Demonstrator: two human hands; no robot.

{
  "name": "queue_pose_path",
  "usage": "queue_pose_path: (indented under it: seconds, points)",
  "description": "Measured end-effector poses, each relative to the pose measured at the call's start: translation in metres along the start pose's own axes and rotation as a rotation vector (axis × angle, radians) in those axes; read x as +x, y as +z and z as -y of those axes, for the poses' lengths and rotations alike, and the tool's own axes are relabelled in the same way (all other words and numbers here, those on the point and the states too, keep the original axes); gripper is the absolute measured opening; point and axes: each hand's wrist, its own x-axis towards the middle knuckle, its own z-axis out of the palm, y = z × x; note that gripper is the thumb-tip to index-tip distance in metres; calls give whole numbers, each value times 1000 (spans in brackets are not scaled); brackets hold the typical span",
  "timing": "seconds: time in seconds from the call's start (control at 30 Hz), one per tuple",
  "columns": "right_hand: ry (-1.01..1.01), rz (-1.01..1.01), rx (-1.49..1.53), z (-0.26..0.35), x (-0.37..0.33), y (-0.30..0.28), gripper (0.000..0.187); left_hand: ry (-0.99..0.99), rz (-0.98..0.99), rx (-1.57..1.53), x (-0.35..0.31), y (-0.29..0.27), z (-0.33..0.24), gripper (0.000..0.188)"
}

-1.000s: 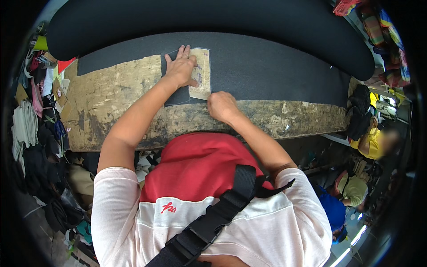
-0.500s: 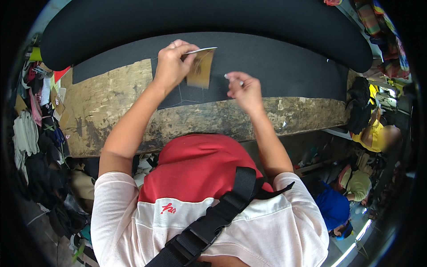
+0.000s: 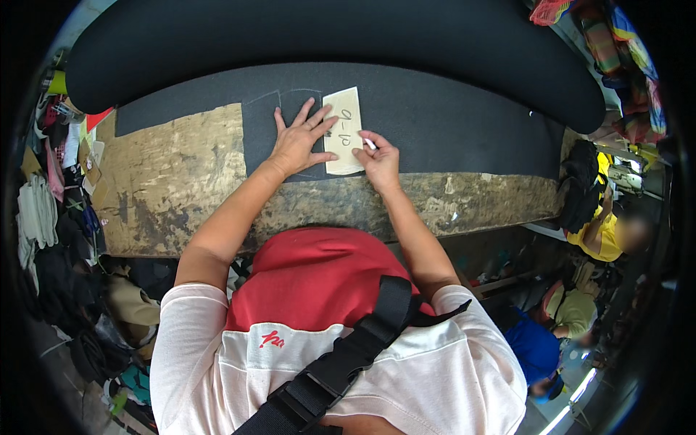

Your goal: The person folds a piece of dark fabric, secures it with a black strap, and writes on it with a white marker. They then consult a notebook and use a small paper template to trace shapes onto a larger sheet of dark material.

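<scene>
A pale, four-sided card template [image 3: 343, 136] with dark handwriting lies flat on black fabric [image 3: 457, 130]. My left hand [image 3: 296, 143] is spread open, its fingertips and thumb pressing on the template's left side while the palm rests over the fabric. At the template's right edge, my right hand [image 3: 381, 161] pinches a short white stick of chalk [image 3: 370, 144]. Its fingers are close against the card. Thin chalk outlines show on the fabric left of the template, partly covered by my left hand.
A thick black fabric roll [image 3: 341, 32] runs along the far side of the worn wooden table [image 3: 174, 167]. Piled cloth [image 3: 40, 217] crowds the left. Dark cloth [image 3: 580, 177] sits at the table's right end, with people beyond, one in yellow [image 3: 600, 235].
My left hand has laid the template, earlier held up on edge, down on the fabric and spread over it. My right hand has moved left to the card's edge with the chalk.
</scene>
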Motion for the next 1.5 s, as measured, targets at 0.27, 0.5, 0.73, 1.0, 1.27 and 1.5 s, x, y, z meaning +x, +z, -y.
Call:
queue_pose_path:
  seconds: [0.27,0.5,0.73,1.0,1.27,1.5]
  points:
    - [-419,-195,-813,46,36,13,14,-12,86,12,-1,4,2,80]
    - [-393,127,-1163,52,95,55,14,-19,87,6,0,5,2,74]
    - [-269,-233,-1159,65,111,22,12,-24,20,-36,1,9,2,68]
    - [-213,-107,-488,53,106,20,11,-14,23,-49,1,9,4,67]
    - [-437,157,-1041,42,99,48,14,-57,46,-50,1,6,0,70]
    - [-559,79,-1403,63,111,20,18,-73,29,-63,2,5,-1,69]
